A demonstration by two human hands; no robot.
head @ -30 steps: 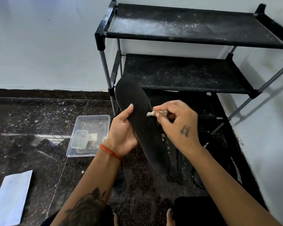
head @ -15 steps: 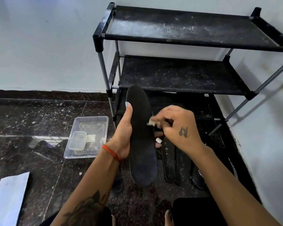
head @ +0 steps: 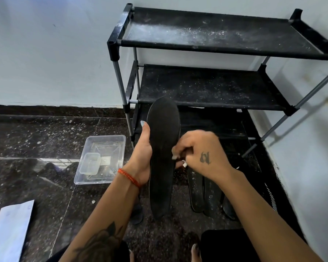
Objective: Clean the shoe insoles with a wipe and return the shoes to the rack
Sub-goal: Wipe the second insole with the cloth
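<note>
- Nearest the camera, both forearms reach forward over the dark speckled floor (head: 45, 148); a white sheet of paper (head: 9, 231) lies at the lower left.
- The left hand (head: 142, 157) grips the black insole (head: 162, 157) along its left edge, thumb laid up the rim and fingertips curling round behind. A second ago the insole leaned with its toe to the left; now it stands nearly upright, toe up and heel hanging down toward the floor.
- The right hand (head: 199, 154) pinches a small, crumpled wipe (head: 175, 155) against the insole's right edge at mid-length. It has slid from the face of the insole down to that edge, and the hand is motion-blurred, so I judge a wiping stroke is under way.
- Just behind, on the floor, two or three more dark insoles (head: 204, 193) lie side by side to the right, well apart from the held one; whether they are already wiped cannot be told.
- To the left sits a clear plastic box (head: 102, 159) with a smaller tub inside.
- Farthest is the black shoe rack (head: 212, 86) against the wall, its two upper shelves dusty and bare of shoes, so the return step looks still to come. No shoe is clearly visible.
</note>
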